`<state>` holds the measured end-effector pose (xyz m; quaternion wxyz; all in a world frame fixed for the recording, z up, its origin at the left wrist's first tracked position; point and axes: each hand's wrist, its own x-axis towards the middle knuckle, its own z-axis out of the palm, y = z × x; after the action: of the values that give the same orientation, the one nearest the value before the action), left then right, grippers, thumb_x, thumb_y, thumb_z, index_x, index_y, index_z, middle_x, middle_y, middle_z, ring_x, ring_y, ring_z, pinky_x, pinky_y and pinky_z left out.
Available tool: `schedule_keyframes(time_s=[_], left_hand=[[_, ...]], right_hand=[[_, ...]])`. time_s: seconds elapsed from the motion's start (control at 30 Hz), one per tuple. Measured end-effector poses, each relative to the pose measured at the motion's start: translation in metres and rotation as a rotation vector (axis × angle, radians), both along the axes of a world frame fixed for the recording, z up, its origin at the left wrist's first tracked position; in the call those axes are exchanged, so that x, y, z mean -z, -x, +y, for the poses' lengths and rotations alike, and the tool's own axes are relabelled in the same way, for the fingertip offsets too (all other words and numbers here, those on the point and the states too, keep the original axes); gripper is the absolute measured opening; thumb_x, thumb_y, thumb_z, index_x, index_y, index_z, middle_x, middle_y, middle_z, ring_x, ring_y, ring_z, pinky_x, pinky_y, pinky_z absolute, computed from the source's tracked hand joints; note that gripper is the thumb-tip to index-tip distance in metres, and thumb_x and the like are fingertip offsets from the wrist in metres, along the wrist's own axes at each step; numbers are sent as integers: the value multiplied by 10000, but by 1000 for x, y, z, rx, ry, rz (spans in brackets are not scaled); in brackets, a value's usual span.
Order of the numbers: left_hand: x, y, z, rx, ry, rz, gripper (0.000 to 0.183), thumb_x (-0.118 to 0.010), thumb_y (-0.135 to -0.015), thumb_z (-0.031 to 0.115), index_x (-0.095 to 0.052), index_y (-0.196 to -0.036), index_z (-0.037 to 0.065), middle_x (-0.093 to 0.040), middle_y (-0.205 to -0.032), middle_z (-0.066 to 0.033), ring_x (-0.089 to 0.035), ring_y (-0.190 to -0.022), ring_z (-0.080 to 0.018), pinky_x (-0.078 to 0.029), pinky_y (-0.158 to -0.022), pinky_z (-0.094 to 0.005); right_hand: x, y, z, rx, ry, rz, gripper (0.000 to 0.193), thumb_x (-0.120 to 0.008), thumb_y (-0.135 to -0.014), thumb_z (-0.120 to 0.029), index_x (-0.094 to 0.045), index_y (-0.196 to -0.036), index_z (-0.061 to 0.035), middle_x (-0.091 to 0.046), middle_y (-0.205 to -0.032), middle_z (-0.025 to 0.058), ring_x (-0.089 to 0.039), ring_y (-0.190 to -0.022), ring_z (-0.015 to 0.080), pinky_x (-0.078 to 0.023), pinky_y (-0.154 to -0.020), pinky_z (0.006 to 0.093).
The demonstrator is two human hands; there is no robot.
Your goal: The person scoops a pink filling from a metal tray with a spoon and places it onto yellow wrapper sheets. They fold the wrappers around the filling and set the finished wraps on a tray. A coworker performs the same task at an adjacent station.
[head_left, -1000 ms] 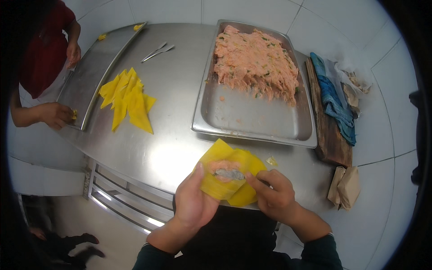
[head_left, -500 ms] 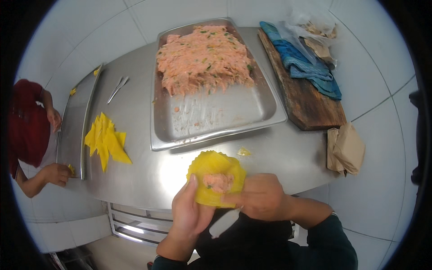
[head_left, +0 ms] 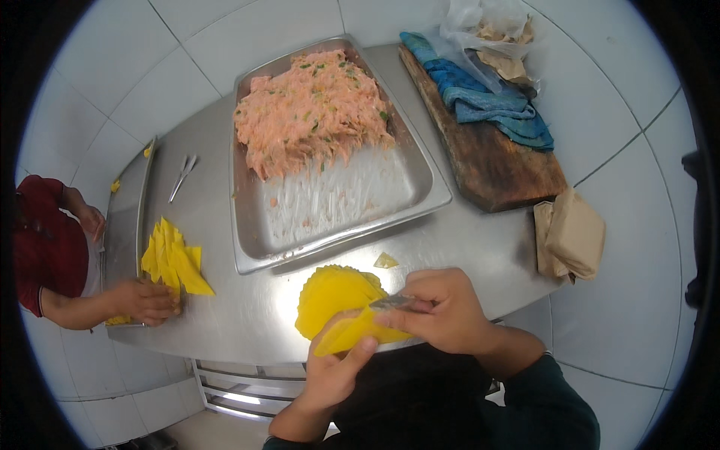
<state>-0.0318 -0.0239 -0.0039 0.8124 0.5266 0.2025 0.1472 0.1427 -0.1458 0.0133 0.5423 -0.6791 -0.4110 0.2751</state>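
Near the table's front edge, my left hand point(head_left: 334, 375) grips a thin yellow dough wrapper point(head_left: 349, 332), folded over, with its thumb on the near side. No filling shows in it now. My right hand point(head_left: 446, 311) is closed around a flat metal utensil point(head_left: 394, 302), whose blade lies against the wrapper's upper right edge; its exact kind is unclear. Just beyond my left fingers sits a stack of round yellow wrappers point(head_left: 337, 289) with wavy edges. Behind it, a deep steel pan point(head_left: 349, 236) holds pink minced filling point(head_left: 311, 109) with green bits.
At left, a person's hand point(head_left: 146, 302) touches a pile of folded yellow dough pieces point(head_left: 176, 259) beside a metal tray point(head_left: 124, 225). Tongs or forks point(head_left: 182, 178) lie behind. Right stand a wooden board point(head_left: 502, 176) with a blue cloth point(head_left: 495, 112), and a brown paper packet point(head_left: 574, 236).
The wrapper, flat with filling showing, is now folded over in my left hand. The metal utensil has swung up onto it. The other person's hand has reached right to the dough pile.
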Motion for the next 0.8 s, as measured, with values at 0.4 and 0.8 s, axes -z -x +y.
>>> schedule_keyframes(time_s=[0.4, 0.8], left_hand=[[-31, 10, 27, 172, -671, 68, 267, -712, -902, 29, -730, -1168, 18, -771, -980, -126, -744, -843, -199, -571, -774, -309], [-28, 52, 100, -566, -1062, 211, 365, -701, -871, 5, -637, -1230, -2, -689, -1195, -147, -650, -1131, -245, -487, -998, -376]], right_hand=[[-35, 11, -1, -150, 1, -167, 350, -834, -814, -197, -759, -1140, -96, -611, -726, 44, -559, -604, 144, -420, -538, 280], [-13, -22, -6, 210, -36, -140, 258, -655, -944, -94, -711, -1167, 24, -590, -788, 37, -513, -701, 85, -392, -614, 232]])
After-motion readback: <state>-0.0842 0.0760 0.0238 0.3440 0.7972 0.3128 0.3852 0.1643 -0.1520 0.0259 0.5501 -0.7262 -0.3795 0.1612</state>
